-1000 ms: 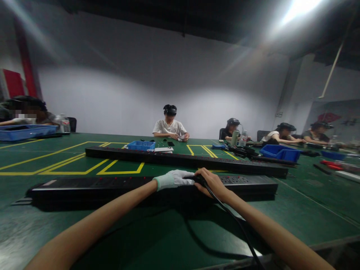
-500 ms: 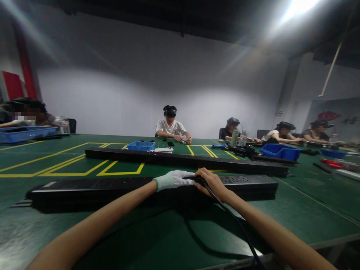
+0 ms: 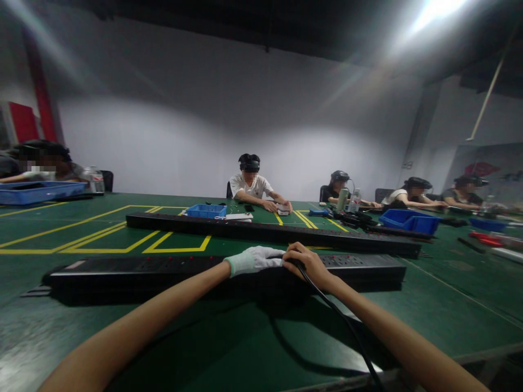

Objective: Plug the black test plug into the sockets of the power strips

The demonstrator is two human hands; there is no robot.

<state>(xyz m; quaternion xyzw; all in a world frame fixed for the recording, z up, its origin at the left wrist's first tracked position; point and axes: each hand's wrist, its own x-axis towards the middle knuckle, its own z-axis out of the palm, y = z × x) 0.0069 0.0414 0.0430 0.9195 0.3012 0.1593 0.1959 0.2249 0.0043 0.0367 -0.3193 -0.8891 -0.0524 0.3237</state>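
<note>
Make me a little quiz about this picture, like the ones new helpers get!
1. Pick one: which hand wears the white glove?
A) the left
B) the right
C) neither

2. True or false: the black cable runs from the right hand down to the bottom edge of the picture.

3. Fill in: the long black strip by the hands has small ___ dots along its top.

Key:
1. A; the left hand wears it, and the right is bare.
2. True.
3. red
</note>
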